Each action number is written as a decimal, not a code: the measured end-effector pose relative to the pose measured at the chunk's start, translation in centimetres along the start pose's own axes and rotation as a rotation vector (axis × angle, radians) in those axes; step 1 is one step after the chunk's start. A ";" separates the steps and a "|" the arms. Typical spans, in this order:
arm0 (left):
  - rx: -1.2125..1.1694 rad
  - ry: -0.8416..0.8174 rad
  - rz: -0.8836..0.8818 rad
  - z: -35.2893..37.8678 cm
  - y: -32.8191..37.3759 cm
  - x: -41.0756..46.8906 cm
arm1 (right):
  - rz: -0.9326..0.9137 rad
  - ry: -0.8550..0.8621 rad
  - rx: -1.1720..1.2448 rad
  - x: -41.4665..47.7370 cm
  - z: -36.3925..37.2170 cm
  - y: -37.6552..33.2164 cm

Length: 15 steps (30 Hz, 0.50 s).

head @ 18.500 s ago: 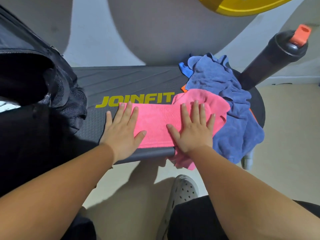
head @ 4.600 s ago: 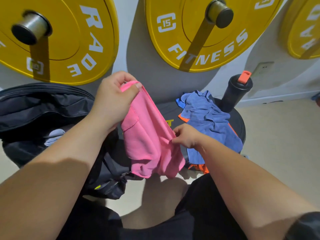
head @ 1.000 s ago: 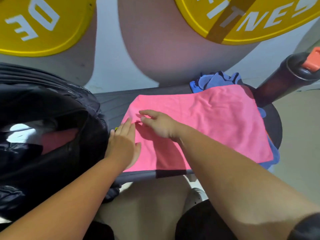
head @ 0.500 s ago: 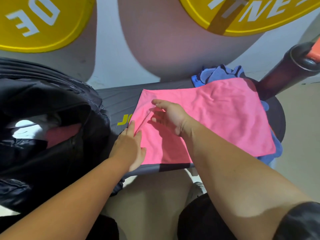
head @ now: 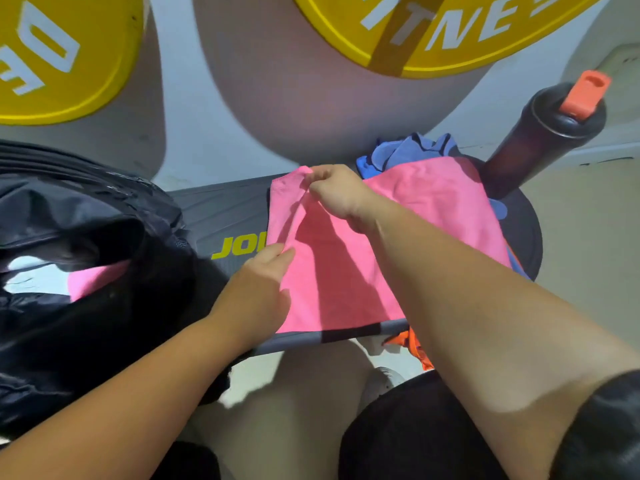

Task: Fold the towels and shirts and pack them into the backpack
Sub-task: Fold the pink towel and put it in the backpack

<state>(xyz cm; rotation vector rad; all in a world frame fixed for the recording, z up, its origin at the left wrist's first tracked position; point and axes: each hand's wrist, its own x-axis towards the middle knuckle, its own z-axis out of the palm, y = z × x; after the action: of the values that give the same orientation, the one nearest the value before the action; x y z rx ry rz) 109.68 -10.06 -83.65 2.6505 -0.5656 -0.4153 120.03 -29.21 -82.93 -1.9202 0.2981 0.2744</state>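
In the head view, the right hand (head: 337, 192) is now pinching the far corner of the cloth (head: 346, 271) and the left hand (head: 258, 282) its near edge. They are lifting the side they were smoothing flat a moment ago, so a fold is probably starting. The backpack (head: 86, 237) is sitting open, left of the left hand.

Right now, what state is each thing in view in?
pink cloth, spread on the bench, left edge lifted.
left hand, pinches its near left edge.
right hand, pinches its far left corner.
backpack, open, pink fabric inside.
blue cloth, crumpled, partly under the pink cloth.
bottle, upright, lid on.
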 end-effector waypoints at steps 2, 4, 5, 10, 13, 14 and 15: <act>-0.095 -0.043 0.006 1.1 2.1 1.7 | -0.034 0.029 -0.110 0.5 -2.6 0.4; -0.139 -0.124 -0.029 2.9 4.2 3.3 | -0.032 0.085 -0.121 0.4 -4.5 1.5; -0.182 -0.148 -0.030 4.0 5.0 3.9 | -0.006 0.101 -0.102 0.1 -5.0 2.4; -0.075 -0.243 0.008 8.1 5.5 3.9 | 0.056 0.013 -0.163 -0.5 -5.8 8.2; 0.168 -0.095 0.098 8.3 4.5 2.8 | 0.113 -0.012 -0.062 -0.3 -6.4 9.5; 0.216 -0.033 0.089 8.1 4.2 2.4 | 0.126 -0.015 -0.029 -0.5 -6.7 9.4; 0.259 0.019 0.058 8.1 3.7 2.2 | 0.139 -0.027 -0.013 -0.6 -6.8 9.4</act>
<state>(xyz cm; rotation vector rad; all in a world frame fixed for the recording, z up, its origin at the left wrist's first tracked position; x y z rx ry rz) 107.52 -16.69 -89.56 2.8707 -0.7331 -0.3171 116.66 -38.77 -88.59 -1.9101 0.4133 0.3944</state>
